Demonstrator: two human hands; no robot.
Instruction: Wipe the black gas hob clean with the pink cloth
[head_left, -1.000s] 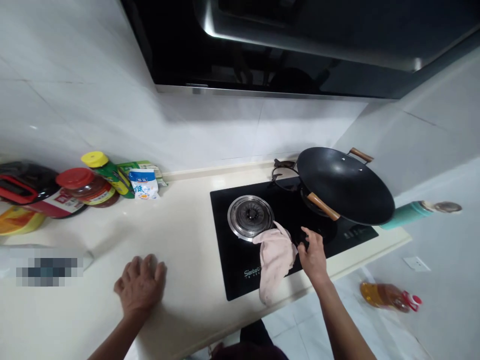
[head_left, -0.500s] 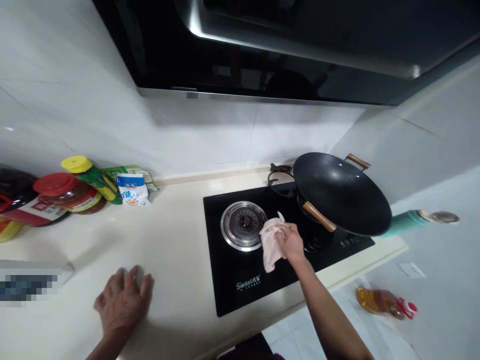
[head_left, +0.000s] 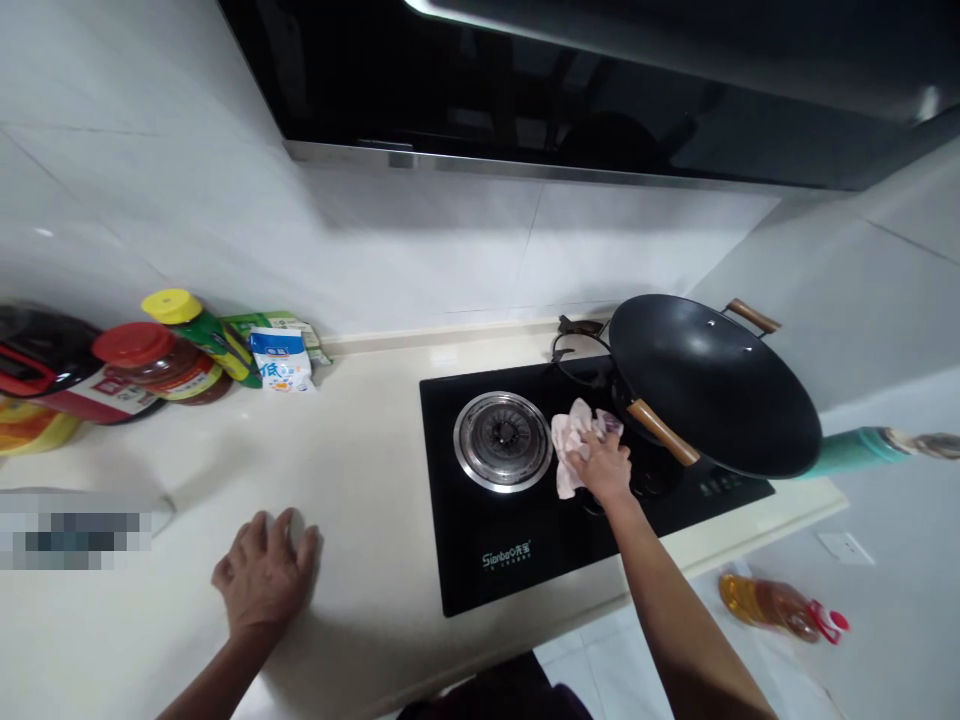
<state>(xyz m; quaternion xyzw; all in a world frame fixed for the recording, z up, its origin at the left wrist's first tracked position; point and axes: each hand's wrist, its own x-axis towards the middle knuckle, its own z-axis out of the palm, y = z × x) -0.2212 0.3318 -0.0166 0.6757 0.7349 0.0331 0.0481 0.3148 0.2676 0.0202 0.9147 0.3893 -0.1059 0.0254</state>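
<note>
My right hand (head_left: 604,468) presses a pale pink cloth (head_left: 570,440) onto the black glass gas stove (head_left: 480,520), just right of the round steel burner (head_left: 503,440). The fingers bend over the cloth, and part of it bunches up ahead of them. A large black wok (head_left: 712,385) with wooden handles sits tilted over the stove's right side, beyond that hand. On the cream countertop (head_left: 367,480), left of the stove, my left hand (head_left: 268,570) rests palm down with its fingers spread, holding nothing.
Along the wall at left stand a red-lidded jar (head_left: 161,360), a yellow-capped green bottle (head_left: 202,335), a white and blue packet (head_left: 282,358) and a dark jug (head_left: 67,365). A range hood (head_left: 525,110) hangs overhead. An oil bottle (head_left: 780,605) stands low at right.
My right hand has slid the cloth away from the burner's edge, further back and right on the glass. My left hand stays on the countertop. The view has shifted slightly.
</note>
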